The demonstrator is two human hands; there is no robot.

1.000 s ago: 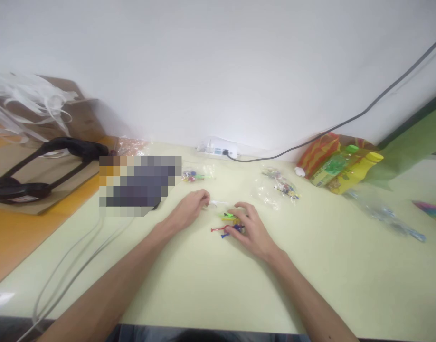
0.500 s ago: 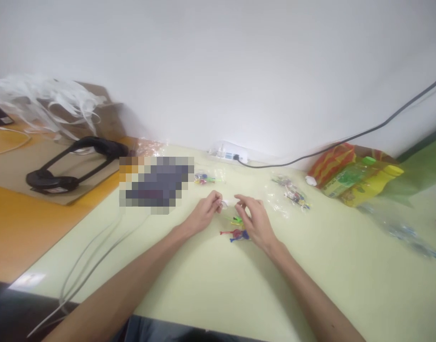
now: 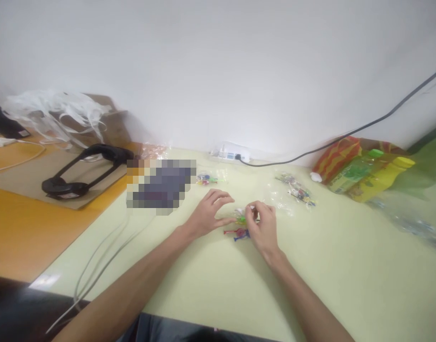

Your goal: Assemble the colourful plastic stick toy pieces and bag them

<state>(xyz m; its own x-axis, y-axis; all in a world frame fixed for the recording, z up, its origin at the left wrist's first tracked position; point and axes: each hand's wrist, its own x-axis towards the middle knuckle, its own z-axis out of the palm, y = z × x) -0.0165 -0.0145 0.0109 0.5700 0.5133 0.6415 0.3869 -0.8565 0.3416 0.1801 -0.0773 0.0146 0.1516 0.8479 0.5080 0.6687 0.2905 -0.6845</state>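
My left hand (image 3: 210, 213) is open over the table, thumb and fingers spread apart with nothing between them. To its right, my right hand (image 3: 263, 225) is closed in a pinch. A small white piece (image 3: 239, 212) shows at the right fingertips; its exact kind is too blurred to tell. Just beneath the hands lie small plastic toy pieces: a green one (image 3: 241, 220), a red one (image 3: 235, 232) and a blue one (image 3: 241, 236), partly hidden by my right hand.
Bagged colourful pieces (image 3: 206, 179) lie behind my left hand, more bags (image 3: 298, 194) at the right. A pixelated dark object (image 3: 163, 185), a black frame-like headset (image 3: 86, 173), a power strip (image 3: 230, 154), bright packages (image 3: 378, 178) and cables surround the work area.
My left hand has let go of the small white piece and spread its fingers. My right hand has gone from loosely open to a pinch at that piece. The view has shifted slightly.
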